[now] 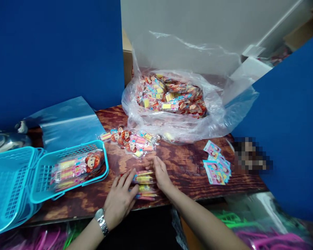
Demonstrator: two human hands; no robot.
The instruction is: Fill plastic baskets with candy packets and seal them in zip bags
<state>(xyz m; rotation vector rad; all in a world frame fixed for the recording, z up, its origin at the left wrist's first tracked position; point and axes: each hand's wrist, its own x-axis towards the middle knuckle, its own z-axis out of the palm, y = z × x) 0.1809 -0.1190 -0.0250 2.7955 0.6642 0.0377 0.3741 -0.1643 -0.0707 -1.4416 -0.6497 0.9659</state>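
My left hand [121,196], with a silver watch on its wrist, bends over the near table edge. Its fingers and thumb straddle a clear packet of pink and yellow sticks [144,177]. A second such packet [145,192] lies nearer the edge, by the thumb. At the packets' right end is my right hand [161,173], fingers stretched and upright, holding nothing I can see. Beyond the hands lies a loose pile of doll-printed packets [131,140]. More packets [77,166] lie in a light-blue plastic basket [106,166] on the left.
A large clear bag [219,118] full of doll-printed packets [172,95] stands open at the back. Printed cards [216,168] lie right. Stacked blue baskets [10,194], a blue sheet [70,121] and a metal kettle-like vessel [9,140] are left. Blue panels [54,52] flank the table.
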